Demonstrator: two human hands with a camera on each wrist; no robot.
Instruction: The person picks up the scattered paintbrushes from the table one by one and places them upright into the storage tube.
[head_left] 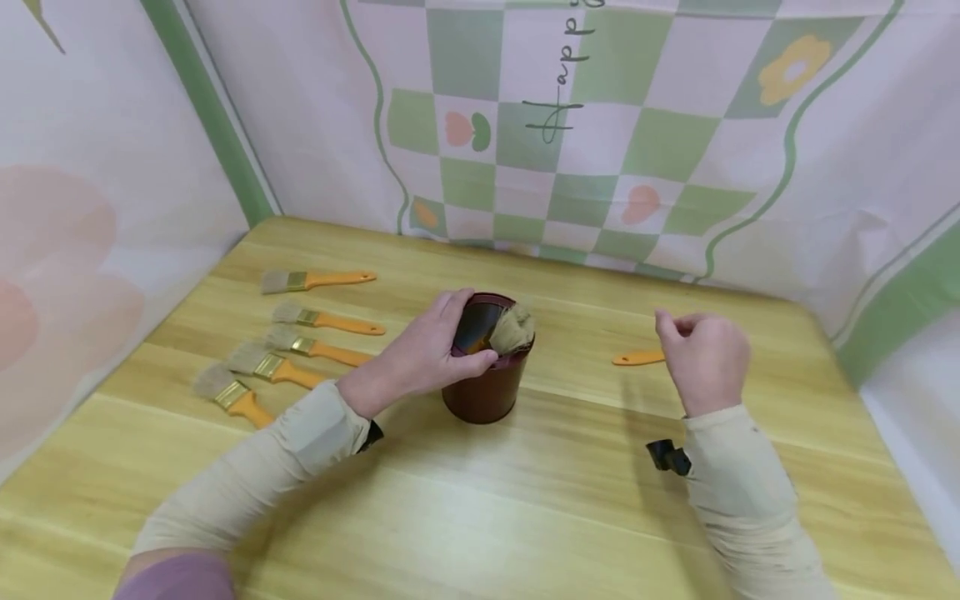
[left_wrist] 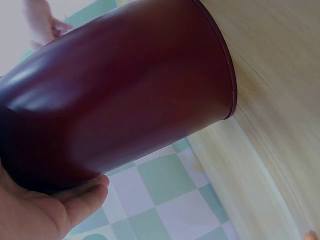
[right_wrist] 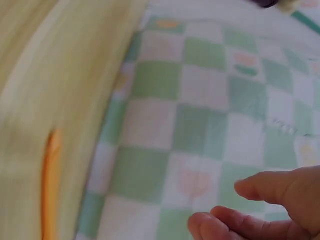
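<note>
Left hand (head_left: 416, 354): fingers grasp bucket (head_left: 482, 397); best held steady.
Right hand (head_left: 707, 360): fingers released; pinch orange handle (head_left: 634, 357), bucket's 3 o'clock.

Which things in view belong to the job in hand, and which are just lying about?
Likely in the job:
maroon bucket, held by the left hand
tan bristles inside it
orange handle near the right hand
five brushes at left

Probably just surroundings:
wooden table
checkered backdrop
</note>
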